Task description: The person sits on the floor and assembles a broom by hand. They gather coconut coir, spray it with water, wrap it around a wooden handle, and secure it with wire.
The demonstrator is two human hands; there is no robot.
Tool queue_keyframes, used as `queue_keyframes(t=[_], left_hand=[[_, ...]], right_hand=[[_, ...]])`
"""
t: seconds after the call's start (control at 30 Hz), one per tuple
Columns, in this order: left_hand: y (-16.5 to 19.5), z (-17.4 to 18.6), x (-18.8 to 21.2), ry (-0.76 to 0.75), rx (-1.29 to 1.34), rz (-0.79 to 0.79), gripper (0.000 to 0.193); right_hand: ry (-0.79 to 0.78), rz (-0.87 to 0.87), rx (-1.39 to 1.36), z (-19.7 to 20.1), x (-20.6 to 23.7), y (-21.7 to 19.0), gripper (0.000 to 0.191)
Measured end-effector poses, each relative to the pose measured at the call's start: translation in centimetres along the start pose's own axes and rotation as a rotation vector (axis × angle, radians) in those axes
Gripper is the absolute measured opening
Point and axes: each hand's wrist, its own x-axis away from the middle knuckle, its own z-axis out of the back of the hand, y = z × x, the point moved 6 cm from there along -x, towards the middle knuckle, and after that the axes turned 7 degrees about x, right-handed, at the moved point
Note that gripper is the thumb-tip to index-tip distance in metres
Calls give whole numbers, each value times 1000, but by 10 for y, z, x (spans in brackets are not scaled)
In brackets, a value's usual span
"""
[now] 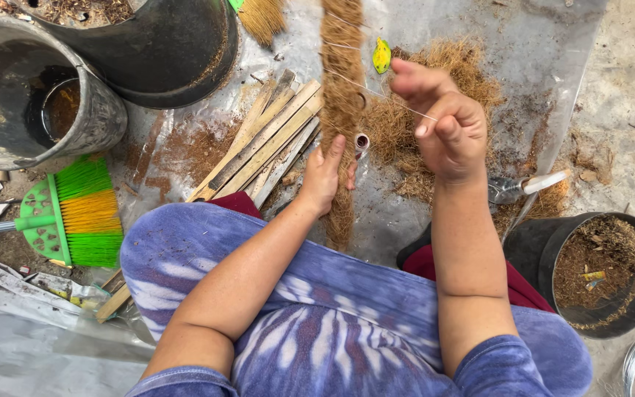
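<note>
— What are the hands doing?
— The left hand (323,176) wraps around the brown fibre pole (341,110). The right hand (446,121) pinches thin string (376,94), pulled tight. I think it needs winding round again.
— And the pots?
— The black pot (604,276) holds brown crumbs.
</note>
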Motion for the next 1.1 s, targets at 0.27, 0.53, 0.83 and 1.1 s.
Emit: queue_keyframes(t=[0.27,0.53,0.83,1.1], left_hand=[[-12,7,-1,59,25,14,56],[-17,-6,10,-64,-7,-13,57],[-14,-23,23,-295,106,108,54],[-10,-40,39,-603,115,283,64]], right_hand=[[224,-79,152,32,17,3,32],[314,-185,547,65,33,25,22],[-54,-76,1088,44,31,9,29],[-63,-154,704,54,23,31,27]])
